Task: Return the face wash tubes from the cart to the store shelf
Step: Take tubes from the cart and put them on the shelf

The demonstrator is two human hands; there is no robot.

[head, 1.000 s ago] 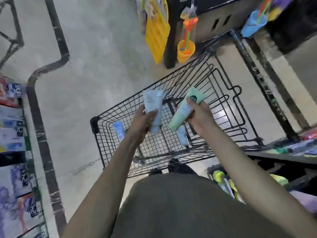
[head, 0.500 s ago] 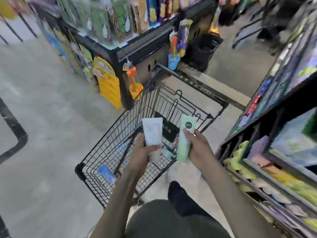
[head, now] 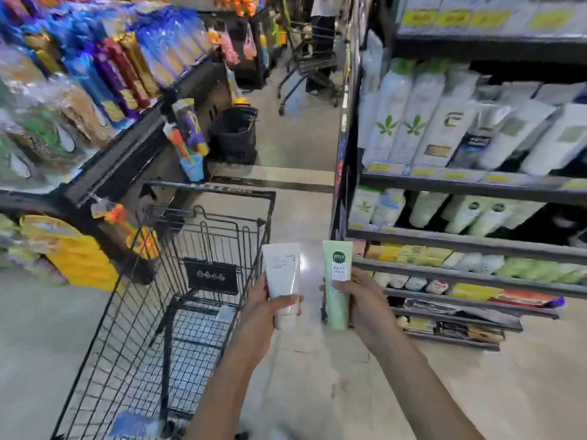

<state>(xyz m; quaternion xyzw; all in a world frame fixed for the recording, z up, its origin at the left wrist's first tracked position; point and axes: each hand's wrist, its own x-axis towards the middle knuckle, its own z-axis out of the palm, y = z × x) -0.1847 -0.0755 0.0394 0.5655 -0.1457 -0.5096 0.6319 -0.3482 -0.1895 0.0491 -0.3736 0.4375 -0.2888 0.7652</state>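
Fingers (head: 341, 285) of right hand (head: 365, 304) grip green tube (head: 337, 277) (left hand (head: 263, 308): white tube (head: 283, 274)).

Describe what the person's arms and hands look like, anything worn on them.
Both forearms are bare from the bottom edge of the picture up to the wrists, with no sleeves in view. The left hand and right hand wear no gloves, and no watch, bracelet or ring shows on either.

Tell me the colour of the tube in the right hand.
Pale green tube, dark green round logo; head view.
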